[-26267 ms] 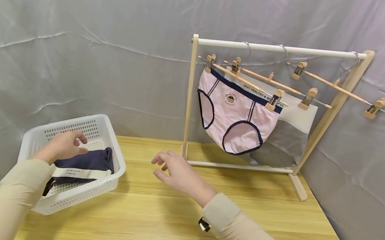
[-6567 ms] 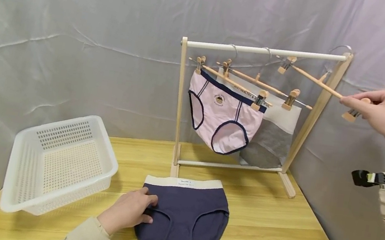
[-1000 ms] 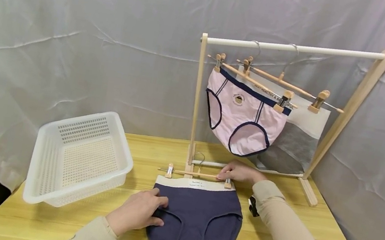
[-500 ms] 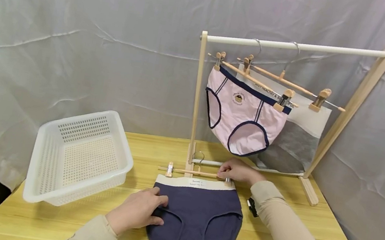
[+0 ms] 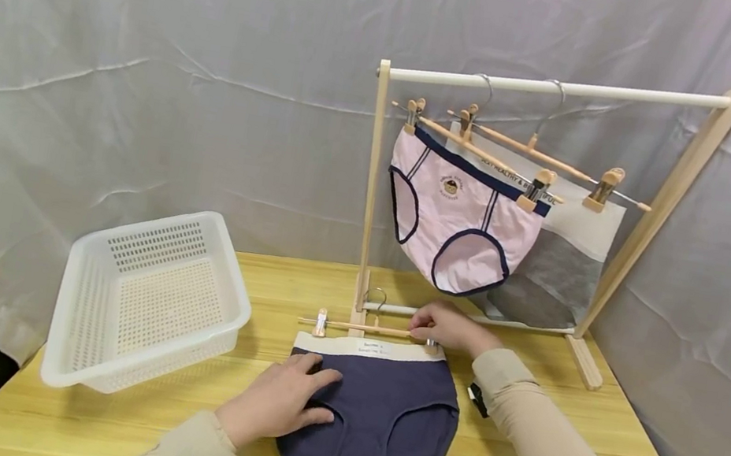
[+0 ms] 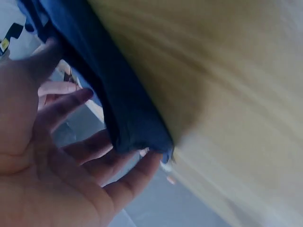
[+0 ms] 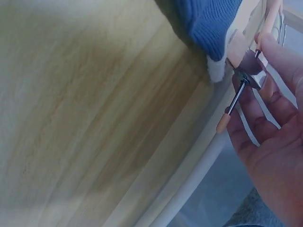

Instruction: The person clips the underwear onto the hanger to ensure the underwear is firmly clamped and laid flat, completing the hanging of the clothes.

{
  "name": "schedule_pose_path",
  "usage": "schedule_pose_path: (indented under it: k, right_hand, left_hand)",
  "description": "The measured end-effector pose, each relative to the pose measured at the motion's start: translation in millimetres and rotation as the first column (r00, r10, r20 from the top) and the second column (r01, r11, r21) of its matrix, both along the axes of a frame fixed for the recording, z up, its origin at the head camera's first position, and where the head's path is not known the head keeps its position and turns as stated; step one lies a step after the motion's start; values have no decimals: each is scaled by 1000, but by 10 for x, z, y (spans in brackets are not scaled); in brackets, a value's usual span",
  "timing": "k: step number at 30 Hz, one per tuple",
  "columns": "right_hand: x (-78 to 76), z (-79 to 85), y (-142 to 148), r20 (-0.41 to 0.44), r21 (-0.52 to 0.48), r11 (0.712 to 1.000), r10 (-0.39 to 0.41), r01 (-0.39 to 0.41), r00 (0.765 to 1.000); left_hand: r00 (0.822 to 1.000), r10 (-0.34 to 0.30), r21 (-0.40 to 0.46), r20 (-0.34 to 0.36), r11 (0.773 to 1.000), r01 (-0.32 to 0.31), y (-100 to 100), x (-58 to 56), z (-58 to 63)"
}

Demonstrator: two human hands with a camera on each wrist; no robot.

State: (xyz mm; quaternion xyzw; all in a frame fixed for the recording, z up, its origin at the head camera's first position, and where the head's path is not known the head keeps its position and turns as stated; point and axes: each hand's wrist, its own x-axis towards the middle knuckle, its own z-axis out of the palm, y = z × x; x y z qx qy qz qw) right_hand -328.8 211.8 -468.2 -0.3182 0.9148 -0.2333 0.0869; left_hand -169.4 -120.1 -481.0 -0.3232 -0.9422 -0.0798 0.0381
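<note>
Dark blue underpants (image 5: pixel 371 420) with a cream waistband lie flat on the table, waistband away from me. My left hand (image 5: pixel 284 398) rests on their left side, fingers spread; in the left wrist view the fingers (image 6: pixel 128 182) are at the edge of the cloth (image 6: pixel 109 75). At the waistband's right end, my right hand (image 5: pixel 453 328) holds the wooden clip hanger (image 5: pixel 357 328) by its bar. The right wrist view shows the hanger's right clip (image 7: pixel 239 47) at the waistband corner. The left clip (image 5: pixel 321 323) stands just above the waistband, apparently not gripping it.
A white plastic basket (image 5: pixel 234 319) stands at the left with nothing in it. Behind the hanger, a wooden rack (image 5: pixel 373 181) carries pink underpants (image 5: pixel 464 212) and grey-and-white underpants (image 5: pixel 563 267) on clip hangers. Grey cloth (image 5: pixel 176 110) surrounds the table (image 5: pixel 271 277).
The blue underpants came out of the basket onto the table, and the hanger came down off the rack. Just now my left hand has slid slightly right and away from me; my right hand barely moved.
</note>
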Motion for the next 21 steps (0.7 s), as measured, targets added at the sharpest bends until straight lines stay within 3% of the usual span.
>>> schedule_pose_path:
  k: [5, 13, 18, 21]
  right_hand:
    - [11, 4, -29, 3, 19, 1000, -2, 2, 1000]
    - [46, 42, 2, 5, 19, 1000, 7, -7, 1000]
    - [96, 145, -73, 42, 23, 999, -40, 39, 998]
    - [150, 250, -217, 2, 26, 997, -67, 67, 998]
  left_hand:
    - [989, 30, -40, 144, 999, -24, 33, 12, -6]
    - [985, 12, -14, 173, 1000, -10, 10, 48, 29]
    - [986, -39, 136, 163, 991, 17, -86, -92, 31]
    - [985, -17, 259, 170, 965, -28, -185, -251, 91]
